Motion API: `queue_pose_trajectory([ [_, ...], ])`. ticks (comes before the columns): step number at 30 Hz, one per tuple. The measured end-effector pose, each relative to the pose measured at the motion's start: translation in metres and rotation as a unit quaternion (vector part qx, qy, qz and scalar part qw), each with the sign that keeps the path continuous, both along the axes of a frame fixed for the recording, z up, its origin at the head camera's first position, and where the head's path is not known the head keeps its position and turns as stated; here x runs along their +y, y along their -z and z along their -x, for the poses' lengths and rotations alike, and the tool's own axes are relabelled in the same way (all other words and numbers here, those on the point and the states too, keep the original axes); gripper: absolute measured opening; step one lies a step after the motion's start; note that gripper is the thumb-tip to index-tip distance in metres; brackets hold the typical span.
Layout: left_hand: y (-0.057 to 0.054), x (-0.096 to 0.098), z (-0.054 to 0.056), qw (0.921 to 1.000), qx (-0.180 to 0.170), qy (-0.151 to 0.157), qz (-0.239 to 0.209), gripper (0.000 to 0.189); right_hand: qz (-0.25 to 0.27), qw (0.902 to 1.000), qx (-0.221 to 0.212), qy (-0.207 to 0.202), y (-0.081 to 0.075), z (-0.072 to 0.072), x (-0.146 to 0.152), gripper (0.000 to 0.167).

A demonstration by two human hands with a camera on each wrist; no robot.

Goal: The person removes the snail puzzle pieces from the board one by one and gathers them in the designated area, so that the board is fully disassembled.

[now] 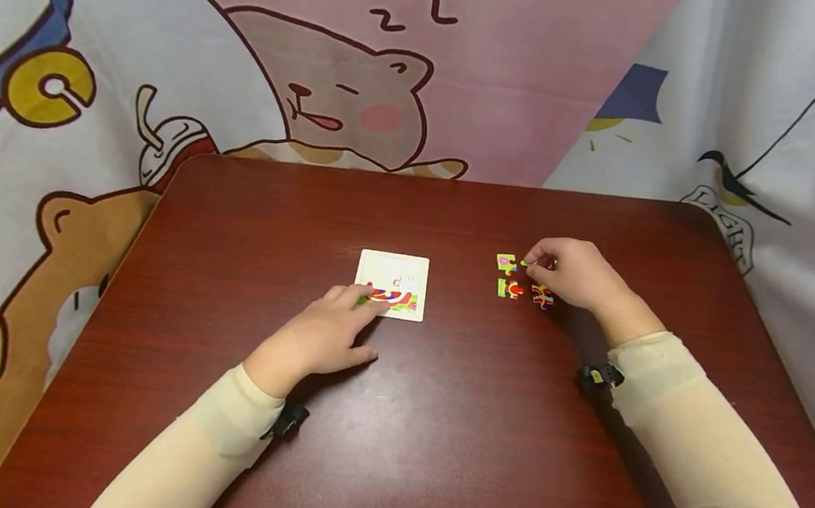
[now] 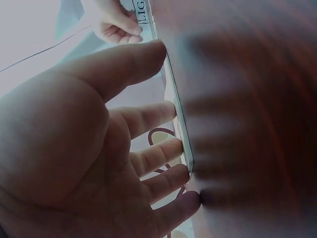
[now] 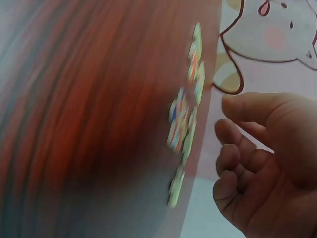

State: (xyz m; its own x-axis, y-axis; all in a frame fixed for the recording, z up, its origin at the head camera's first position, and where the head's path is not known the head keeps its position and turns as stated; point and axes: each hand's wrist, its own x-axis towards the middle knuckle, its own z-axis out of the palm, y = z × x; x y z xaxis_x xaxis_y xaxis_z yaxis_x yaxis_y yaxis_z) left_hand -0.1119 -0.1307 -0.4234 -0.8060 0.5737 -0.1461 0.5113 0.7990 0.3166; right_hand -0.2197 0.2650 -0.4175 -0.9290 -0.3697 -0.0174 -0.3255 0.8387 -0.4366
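A square, pale puzzle board [image 1: 394, 264] lies on the table, its lower part filled with a colourful picture. My left hand [image 1: 323, 332] rests fingertips on its lower left edge, fingers spread; the left wrist view shows the thumb [image 2: 133, 64] held apart from them. To the right, my right hand [image 1: 575, 273] is above several loose jigsaw pieces [image 1: 507, 263], fingers bent. In the right wrist view the thumb [image 3: 247, 106] partly covers the index finger, whose tip is hidden, and no piece shows in the grasp. The pieces [image 3: 178, 124] lie on the table beyond the fingertips.
The dark red-brown wooden table [image 1: 417, 431] spreads around both hands. A printed cloth [image 1: 519, 66] with cartoon animals hangs behind the table's far edge and along its sides. Each wrist wears a small black camera band [image 1: 289, 420].
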Motion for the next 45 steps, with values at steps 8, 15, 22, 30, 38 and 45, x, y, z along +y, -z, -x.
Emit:
queue_pose_trajectory([
  [8,-0.001,0.0,0.0,1.0,0.002,-0.001,0.007,0.069,0.065,0.9963,0.056,-0.004,-0.001,0.004,-0.044,0.004],
  [15,-0.001,0.003,-0.001,0.9998,-0.007,-0.006,0.016,0.07,0.077,0.9955,0.021,-0.051,0.003,0.002,-0.095,0.005],
  [22,0.004,0.004,0.002,0.9998,-0.009,-0.004,0.02,0.071,0.051,0.9918,-0.005,-0.117,0.01,0.002,-0.136,0.011],
  [30,0.005,-0.001,0.003,0.9996,-0.019,-0.01,0.017,0.071,0.039,0.9884,-0.036,-0.142,0.017,0.003,-0.155,0.025],
  [38,0.006,0.0,0.0,0.9995,-0.015,-0.015,0.024,0.074,0.037,0.9879,-0.054,-0.14,0.019,0.004,-0.156,0.026],
  [45,0.002,0.003,-0.001,0.9995,-0.011,-0.019,0.023,0.073,0.038,0.9883,-0.053,-0.138,0.018,0.003,-0.155,0.026],
])
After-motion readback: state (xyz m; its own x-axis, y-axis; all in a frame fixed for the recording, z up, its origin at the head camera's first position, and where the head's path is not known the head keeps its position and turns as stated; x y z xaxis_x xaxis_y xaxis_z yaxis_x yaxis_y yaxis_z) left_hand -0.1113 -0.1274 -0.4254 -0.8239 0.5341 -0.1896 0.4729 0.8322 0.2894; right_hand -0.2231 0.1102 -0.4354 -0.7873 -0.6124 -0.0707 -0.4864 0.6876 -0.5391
